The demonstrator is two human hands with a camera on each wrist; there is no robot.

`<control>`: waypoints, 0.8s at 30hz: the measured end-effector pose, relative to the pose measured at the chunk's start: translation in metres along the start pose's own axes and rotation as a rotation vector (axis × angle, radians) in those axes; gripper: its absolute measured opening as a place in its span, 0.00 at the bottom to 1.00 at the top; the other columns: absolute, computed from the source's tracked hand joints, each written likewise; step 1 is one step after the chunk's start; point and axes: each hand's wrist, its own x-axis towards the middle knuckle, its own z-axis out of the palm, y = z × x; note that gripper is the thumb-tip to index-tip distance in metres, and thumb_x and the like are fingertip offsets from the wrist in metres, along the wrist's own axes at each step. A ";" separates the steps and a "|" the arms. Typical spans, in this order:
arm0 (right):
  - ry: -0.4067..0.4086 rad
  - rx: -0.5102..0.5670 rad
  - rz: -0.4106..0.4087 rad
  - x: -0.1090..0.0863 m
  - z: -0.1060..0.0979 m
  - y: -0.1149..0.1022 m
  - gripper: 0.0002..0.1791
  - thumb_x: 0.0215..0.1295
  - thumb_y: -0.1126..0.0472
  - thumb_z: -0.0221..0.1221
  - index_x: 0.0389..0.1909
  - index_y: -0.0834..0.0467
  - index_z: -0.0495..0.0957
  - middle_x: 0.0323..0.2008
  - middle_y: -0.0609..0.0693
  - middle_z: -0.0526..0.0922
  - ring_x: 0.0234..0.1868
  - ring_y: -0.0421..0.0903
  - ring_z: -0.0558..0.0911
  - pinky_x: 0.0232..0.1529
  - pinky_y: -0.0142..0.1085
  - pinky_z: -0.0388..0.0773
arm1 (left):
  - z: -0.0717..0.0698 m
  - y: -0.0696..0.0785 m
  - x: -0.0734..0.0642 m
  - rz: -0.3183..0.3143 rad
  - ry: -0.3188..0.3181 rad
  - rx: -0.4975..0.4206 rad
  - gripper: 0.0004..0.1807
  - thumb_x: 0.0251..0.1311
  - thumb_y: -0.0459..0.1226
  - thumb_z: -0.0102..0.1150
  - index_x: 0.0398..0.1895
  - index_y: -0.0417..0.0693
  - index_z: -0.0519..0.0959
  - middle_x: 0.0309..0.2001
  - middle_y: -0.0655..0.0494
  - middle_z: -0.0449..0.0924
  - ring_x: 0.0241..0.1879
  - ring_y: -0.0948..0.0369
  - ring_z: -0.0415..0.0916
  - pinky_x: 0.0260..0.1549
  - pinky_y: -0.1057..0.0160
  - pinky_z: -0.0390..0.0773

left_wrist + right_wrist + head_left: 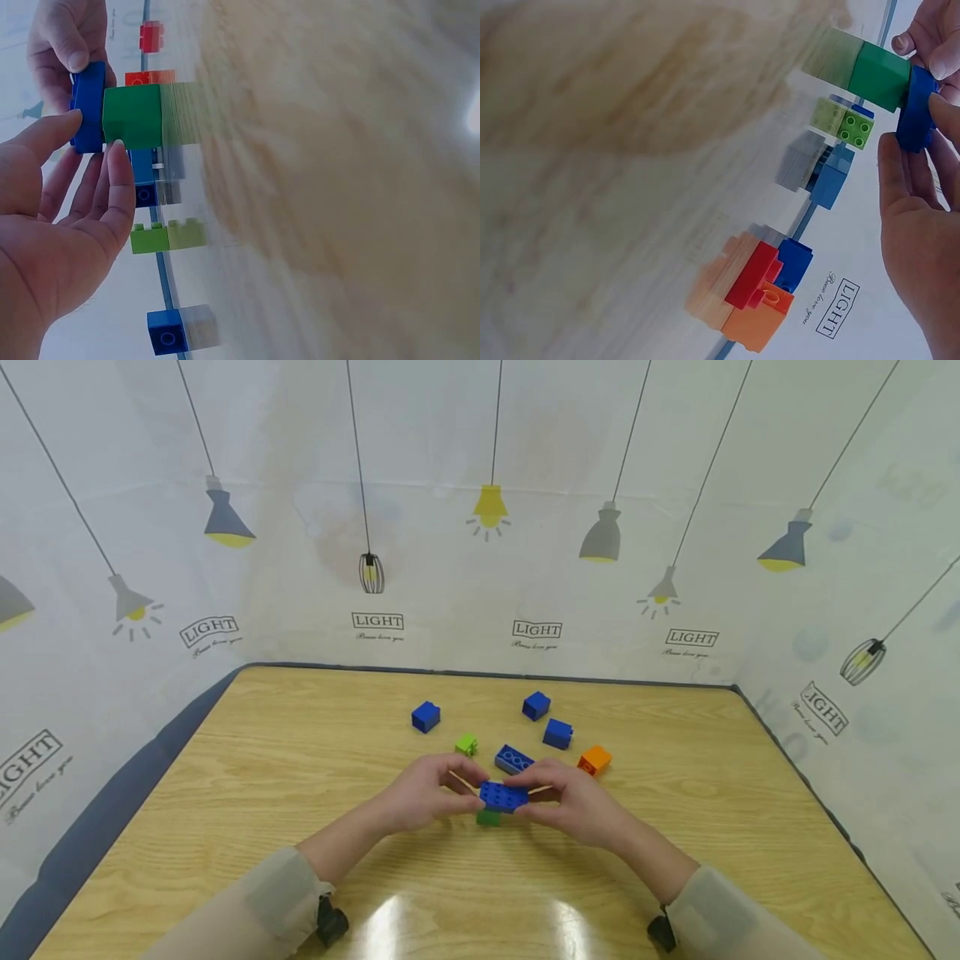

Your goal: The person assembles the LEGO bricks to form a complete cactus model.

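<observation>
- One boxed label [30, 767], cut by the edge of view but readable as "IGHT", stood on the wall covering [427, 435] far left of the left hand.
- Two more boxes beyond that hand read "LIGHT" in capitals; the small script beneath was mostly too fine to read.
- A blue block [426, 717] lay beyond the left hand.
- The left hand [435, 789] pinched one end of a studded blue brick [504, 796] between thumb and fingers.
- A light green brick [466, 745] lay just past the left fingertips.
- That studded brick was between both hands, right above a green block [489, 818] on the table [300, 735]; whether they were joined, I could not tell.
- The right hand [573, 797] pinched the other end.
- Past its fingers were a longer blue brick [514, 760], two blue blocks [547, 720] and another "LIGHT" box.
- An orange block [595, 761] lay beyond the right hand, a red brick [754, 275] near it.
- Farther right of that hand, another label [692, 638] read "LIGHT".
</observation>
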 end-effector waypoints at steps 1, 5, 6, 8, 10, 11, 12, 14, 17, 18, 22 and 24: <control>0.000 -0.002 -0.002 0.000 0.000 0.000 0.20 0.76 0.60 0.70 0.66 0.55 0.86 0.61 0.56 0.84 0.62 0.52 0.85 0.63 0.37 0.88 | 0.000 0.000 0.000 0.000 0.000 0.000 0.14 0.71 0.37 0.74 0.57 0.48 0.86 0.57 0.51 0.88 0.52 0.57 0.87 0.45 0.60 0.90; 0.004 -0.011 0.011 0.001 0.001 -0.001 0.19 0.76 0.59 0.70 0.65 0.55 0.87 0.59 0.55 0.85 0.60 0.49 0.84 0.62 0.36 0.89 | 0.001 0.000 0.001 0.000 0.005 0.020 0.13 0.71 0.37 0.73 0.56 0.49 0.87 0.58 0.53 0.88 0.53 0.57 0.88 0.45 0.61 0.90; 0.005 -0.017 0.017 0.001 0.001 -0.001 0.19 0.76 0.58 0.70 0.65 0.55 0.87 0.59 0.54 0.85 0.59 0.48 0.84 0.61 0.36 0.89 | 0.001 0.000 0.001 0.000 0.007 0.028 0.13 0.71 0.38 0.74 0.56 0.50 0.87 0.58 0.53 0.89 0.53 0.58 0.88 0.45 0.62 0.90; 0.006 -0.030 0.029 0.001 0.001 -0.002 0.19 0.77 0.58 0.69 0.65 0.54 0.88 0.58 0.54 0.85 0.58 0.47 0.84 0.61 0.36 0.89 | 0.002 0.001 0.001 0.000 0.010 0.046 0.13 0.71 0.38 0.74 0.56 0.50 0.88 0.57 0.54 0.90 0.53 0.59 0.88 0.45 0.63 0.89; 0.009 -0.045 0.038 0.001 0.001 -0.003 0.19 0.76 0.58 0.70 0.64 0.53 0.88 0.57 0.53 0.85 0.57 0.46 0.84 0.60 0.35 0.89 | 0.002 0.001 0.002 -0.001 0.011 0.055 0.13 0.71 0.38 0.74 0.56 0.50 0.88 0.56 0.55 0.90 0.52 0.59 0.88 0.45 0.63 0.88; 0.011 -0.053 0.048 0.001 0.001 -0.004 0.18 0.76 0.57 0.70 0.64 0.53 0.88 0.56 0.52 0.85 0.56 0.46 0.84 0.59 0.34 0.89 | 0.002 0.001 0.002 -0.004 0.011 0.057 0.12 0.71 0.38 0.74 0.55 0.50 0.88 0.55 0.55 0.90 0.52 0.60 0.88 0.45 0.63 0.88; 0.012 -0.061 0.060 0.002 0.001 -0.004 0.18 0.76 0.57 0.70 0.64 0.52 0.88 0.56 0.51 0.85 0.56 0.46 0.84 0.58 0.33 0.89 | 0.002 0.001 0.002 -0.004 0.012 0.059 0.12 0.71 0.38 0.74 0.55 0.50 0.88 0.54 0.55 0.91 0.51 0.60 0.88 0.45 0.63 0.88; 0.015 -0.070 0.079 0.002 0.002 -0.005 0.18 0.76 0.56 0.70 0.64 0.50 0.89 0.56 0.51 0.85 0.55 0.46 0.84 0.57 0.33 0.89 | 0.002 0.001 0.002 -0.010 0.014 0.060 0.12 0.71 0.38 0.75 0.54 0.50 0.88 0.53 0.56 0.91 0.50 0.61 0.87 0.45 0.63 0.88; 0.019 -0.078 0.106 0.004 0.003 -0.006 0.17 0.76 0.55 0.71 0.63 0.48 0.89 0.56 0.49 0.85 0.53 0.46 0.84 0.57 0.32 0.88 | 0.001 0.001 0.001 -0.019 0.015 0.056 0.13 0.69 0.39 0.76 0.53 0.49 0.88 0.50 0.57 0.91 0.49 0.62 0.87 0.46 0.63 0.88; 0.021 -0.080 0.112 0.004 0.003 -0.006 0.17 0.76 0.55 0.71 0.62 0.47 0.89 0.56 0.49 0.84 0.53 0.45 0.84 0.57 0.32 0.88 | 0.001 0.001 0.001 -0.020 0.015 0.053 0.13 0.69 0.39 0.76 0.53 0.49 0.88 0.49 0.57 0.91 0.48 0.61 0.87 0.46 0.63 0.88; 0.024 -0.075 0.131 0.005 0.002 -0.006 0.16 0.76 0.55 0.70 0.61 0.46 0.90 0.54 0.48 0.84 0.53 0.45 0.84 0.57 0.32 0.88 | 0.002 0.003 0.001 -0.031 0.019 0.042 0.14 0.68 0.40 0.77 0.52 0.49 0.88 0.47 0.57 0.91 0.48 0.61 0.87 0.47 0.63 0.87; 0.024 -0.072 0.139 0.006 0.001 -0.006 0.15 0.76 0.55 0.71 0.60 0.46 0.90 0.54 0.48 0.84 0.52 0.45 0.84 0.58 0.32 0.88 | 0.002 0.004 0.001 -0.039 0.025 0.044 0.14 0.67 0.40 0.78 0.52 0.49 0.88 0.47 0.57 0.91 0.48 0.61 0.87 0.47 0.63 0.87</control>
